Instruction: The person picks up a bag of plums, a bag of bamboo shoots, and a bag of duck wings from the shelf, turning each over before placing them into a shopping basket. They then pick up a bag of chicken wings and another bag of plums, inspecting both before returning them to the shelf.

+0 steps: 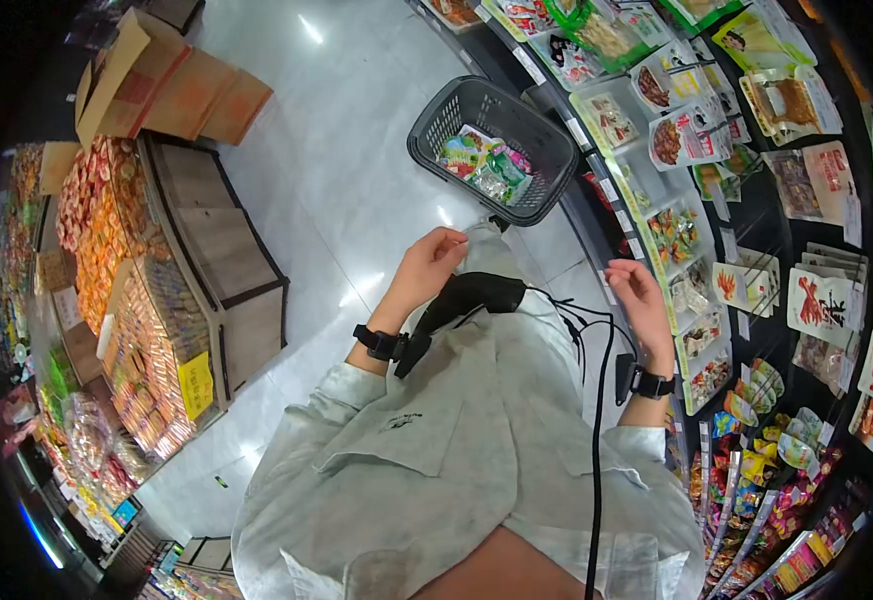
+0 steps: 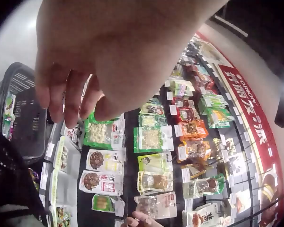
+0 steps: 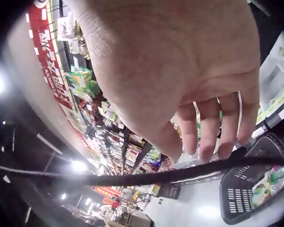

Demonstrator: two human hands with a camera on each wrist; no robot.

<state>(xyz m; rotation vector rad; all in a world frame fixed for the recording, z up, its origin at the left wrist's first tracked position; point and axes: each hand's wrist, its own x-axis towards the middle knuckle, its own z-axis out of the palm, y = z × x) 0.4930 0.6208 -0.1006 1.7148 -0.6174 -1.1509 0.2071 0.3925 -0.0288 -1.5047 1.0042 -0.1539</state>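
Shelving (image 1: 747, 225) fills the right side of the head view, its rows hung with bagged snacks. At the left, a display stand (image 1: 204, 222) is heaped with small wrapped treats (image 1: 122, 215), red and orange towards the top. Cardboard boxes (image 1: 172, 85) sit at the upper left, behind that heap; what they contain cannot be seen. At the upper centre, just beside the shelf edge, is a dark shopping basket (image 1: 547, 205) with slotted walls, the thing nearest the left hand (image 1: 425, 268). White trays (image 2: 65, 185) run along the shelf front, right of the basket in the head view, and hold small packets (image 1: 674, 235) (some loosely strewn). The left hand, near the centre, hangs relaxed with fingers slightly bent, holding nothing. The right hand (image 1: 645, 308), right of centre near the trays, is likewise loose and empty, its fingers apart in the right wrist view. Inside the basket, a few colourful packs (image 1: 487, 165), mostly green and white with a touch of pink, lie together on the bottom.
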